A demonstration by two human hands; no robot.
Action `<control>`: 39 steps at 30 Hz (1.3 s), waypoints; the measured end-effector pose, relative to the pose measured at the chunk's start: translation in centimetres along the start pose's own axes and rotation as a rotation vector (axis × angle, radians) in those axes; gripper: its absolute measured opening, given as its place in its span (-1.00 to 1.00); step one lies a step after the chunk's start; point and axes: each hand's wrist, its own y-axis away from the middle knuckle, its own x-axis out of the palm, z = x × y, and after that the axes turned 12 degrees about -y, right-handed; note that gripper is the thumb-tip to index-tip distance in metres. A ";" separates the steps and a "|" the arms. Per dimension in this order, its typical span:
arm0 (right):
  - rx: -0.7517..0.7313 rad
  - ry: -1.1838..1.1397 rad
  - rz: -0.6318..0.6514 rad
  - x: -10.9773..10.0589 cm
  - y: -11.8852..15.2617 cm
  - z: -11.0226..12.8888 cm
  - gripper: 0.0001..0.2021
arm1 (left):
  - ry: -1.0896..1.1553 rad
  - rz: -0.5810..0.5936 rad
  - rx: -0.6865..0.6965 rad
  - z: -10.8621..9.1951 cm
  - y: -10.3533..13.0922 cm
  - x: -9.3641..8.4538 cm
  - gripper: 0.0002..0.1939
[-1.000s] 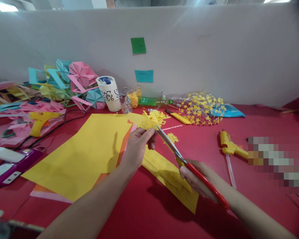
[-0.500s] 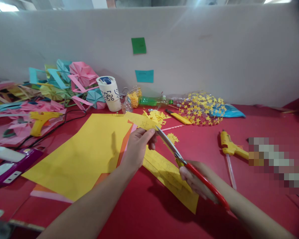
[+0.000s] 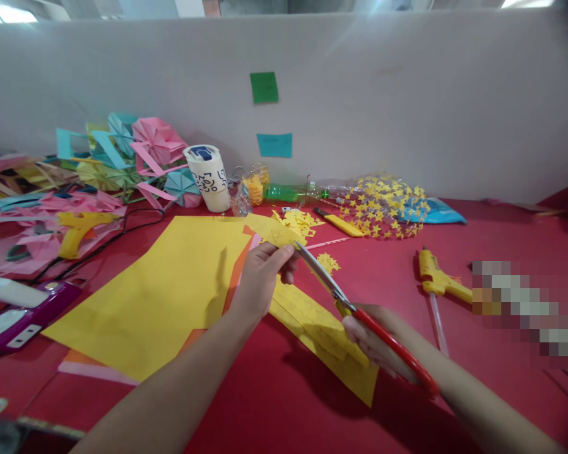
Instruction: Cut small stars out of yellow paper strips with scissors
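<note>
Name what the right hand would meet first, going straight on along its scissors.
Probably the star-marked yellow paper in the left hand; the tips of the scissors appear at its edge, though depth is unclear.

Right hand (image 3: pixel 373 348) partly behind red scissors handle (image 3: pixel 400 350)

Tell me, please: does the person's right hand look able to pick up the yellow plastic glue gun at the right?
Probably not as things stand: the right hand is occupied with the red-handled metal scissors, although the yellow plastic glue gun lies nearby.
</note>
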 end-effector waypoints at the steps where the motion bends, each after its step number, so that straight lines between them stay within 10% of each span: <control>1: 0.005 0.001 0.000 0.0 0.0 0.2 -0.58 | 0.001 0.002 0.001 0.0 0.0 0.0 -0.82; 39: -0.022 -0.218 0.007 0.3 -0.5 -1.9 -0.44 | 0.026 0.008 0.077 0.3 0.3 -0.3 -0.82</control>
